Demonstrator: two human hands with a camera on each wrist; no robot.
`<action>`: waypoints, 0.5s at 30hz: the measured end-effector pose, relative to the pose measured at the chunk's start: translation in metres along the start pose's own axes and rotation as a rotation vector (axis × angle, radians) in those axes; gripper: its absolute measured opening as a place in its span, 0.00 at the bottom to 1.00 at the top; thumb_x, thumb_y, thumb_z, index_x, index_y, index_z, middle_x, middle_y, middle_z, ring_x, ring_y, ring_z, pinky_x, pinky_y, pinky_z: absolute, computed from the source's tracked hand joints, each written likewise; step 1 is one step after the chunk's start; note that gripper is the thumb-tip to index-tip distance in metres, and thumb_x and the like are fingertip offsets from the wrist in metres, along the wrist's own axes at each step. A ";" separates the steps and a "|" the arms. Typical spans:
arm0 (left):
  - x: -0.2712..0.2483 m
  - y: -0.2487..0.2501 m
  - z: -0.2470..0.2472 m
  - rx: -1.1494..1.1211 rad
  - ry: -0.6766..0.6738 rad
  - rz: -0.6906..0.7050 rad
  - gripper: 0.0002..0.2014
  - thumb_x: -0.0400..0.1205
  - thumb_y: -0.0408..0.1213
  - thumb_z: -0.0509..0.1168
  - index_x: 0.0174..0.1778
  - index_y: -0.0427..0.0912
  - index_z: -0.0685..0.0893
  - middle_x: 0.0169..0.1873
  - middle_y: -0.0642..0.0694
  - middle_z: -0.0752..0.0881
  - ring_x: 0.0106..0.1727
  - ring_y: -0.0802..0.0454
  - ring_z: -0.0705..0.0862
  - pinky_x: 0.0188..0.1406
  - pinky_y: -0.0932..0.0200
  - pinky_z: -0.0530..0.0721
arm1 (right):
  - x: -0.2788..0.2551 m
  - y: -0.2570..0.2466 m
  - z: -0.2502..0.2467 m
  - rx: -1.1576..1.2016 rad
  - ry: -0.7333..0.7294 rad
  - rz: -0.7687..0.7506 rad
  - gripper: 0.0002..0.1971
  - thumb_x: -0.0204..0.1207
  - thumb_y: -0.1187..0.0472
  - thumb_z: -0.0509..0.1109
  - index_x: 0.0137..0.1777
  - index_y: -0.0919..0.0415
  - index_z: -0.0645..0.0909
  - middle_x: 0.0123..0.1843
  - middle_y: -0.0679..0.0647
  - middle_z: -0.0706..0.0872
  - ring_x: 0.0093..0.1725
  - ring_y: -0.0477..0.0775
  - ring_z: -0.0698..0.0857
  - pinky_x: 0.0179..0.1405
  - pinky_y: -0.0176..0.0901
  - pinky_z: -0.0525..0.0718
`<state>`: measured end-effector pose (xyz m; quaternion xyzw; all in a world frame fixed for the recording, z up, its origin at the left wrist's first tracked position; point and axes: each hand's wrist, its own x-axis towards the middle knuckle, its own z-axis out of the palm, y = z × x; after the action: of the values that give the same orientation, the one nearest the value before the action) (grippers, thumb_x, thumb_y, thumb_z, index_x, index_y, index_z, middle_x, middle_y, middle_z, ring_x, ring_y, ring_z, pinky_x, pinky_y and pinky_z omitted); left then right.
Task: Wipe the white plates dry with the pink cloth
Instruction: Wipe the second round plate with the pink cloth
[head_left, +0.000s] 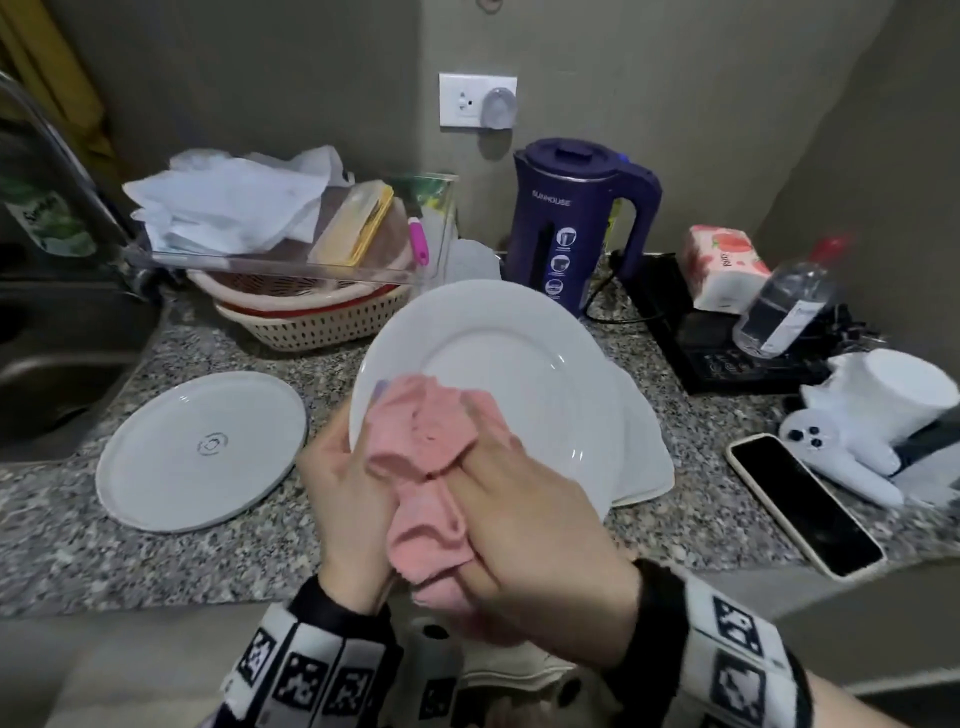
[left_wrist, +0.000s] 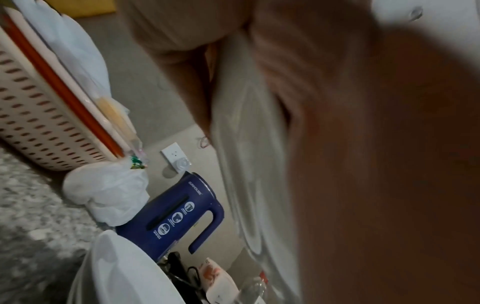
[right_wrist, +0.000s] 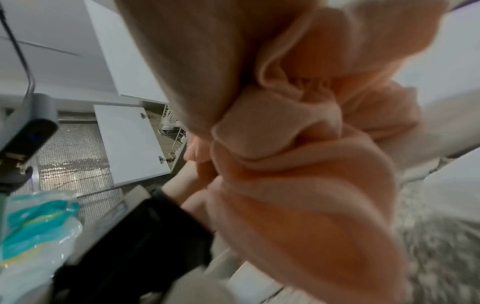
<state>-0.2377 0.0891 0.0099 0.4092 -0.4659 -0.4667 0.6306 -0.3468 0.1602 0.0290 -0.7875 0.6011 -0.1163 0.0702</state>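
Near us, our right hand (head_left: 524, 525) bunches the pink cloth (head_left: 436, 441) against the tilted plate (head_left: 498, 374), fingers curled into it. Our left hand (head_left: 348, 488) pinches the plate's near-left rim. We should sweep wide arcs, rotating the plate, holding that rim firmly. Beneath lie more plates (head_left: 644, 457); to the left, an upturned plate (head_left: 202, 449) rests on the counter (head_left: 691, 519).
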 end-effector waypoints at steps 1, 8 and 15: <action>0.000 0.000 -0.002 -0.038 0.004 -0.004 0.13 0.83 0.26 0.64 0.36 0.44 0.85 0.27 0.56 0.85 0.33 0.59 0.79 0.30 0.72 0.78 | 0.003 0.003 0.001 -0.069 0.038 -0.008 0.36 0.69 0.46 0.73 0.75 0.59 0.73 0.81 0.59 0.69 0.83 0.63 0.60 0.71 0.65 0.74; 0.001 0.013 -0.001 -0.208 0.051 -0.021 0.07 0.84 0.35 0.64 0.48 0.45 0.89 0.39 0.59 0.92 0.42 0.63 0.88 0.40 0.66 0.84 | 0.017 0.094 -0.060 0.454 0.341 0.518 0.24 0.70 0.60 0.78 0.64 0.60 0.75 0.60 0.52 0.83 0.56 0.52 0.85 0.48 0.43 0.81; -0.001 0.005 0.010 -0.349 0.149 -0.112 0.15 0.85 0.35 0.62 0.66 0.38 0.83 0.56 0.51 0.90 0.58 0.53 0.89 0.50 0.61 0.87 | -0.010 0.078 -0.004 1.756 0.530 0.724 0.14 0.67 0.69 0.77 0.52 0.75 0.83 0.50 0.74 0.86 0.46 0.67 0.89 0.50 0.59 0.88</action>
<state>-0.2464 0.0902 0.0164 0.3525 -0.3063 -0.5433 0.6976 -0.4229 0.1490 0.0126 -0.1726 0.5024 -0.6655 0.5243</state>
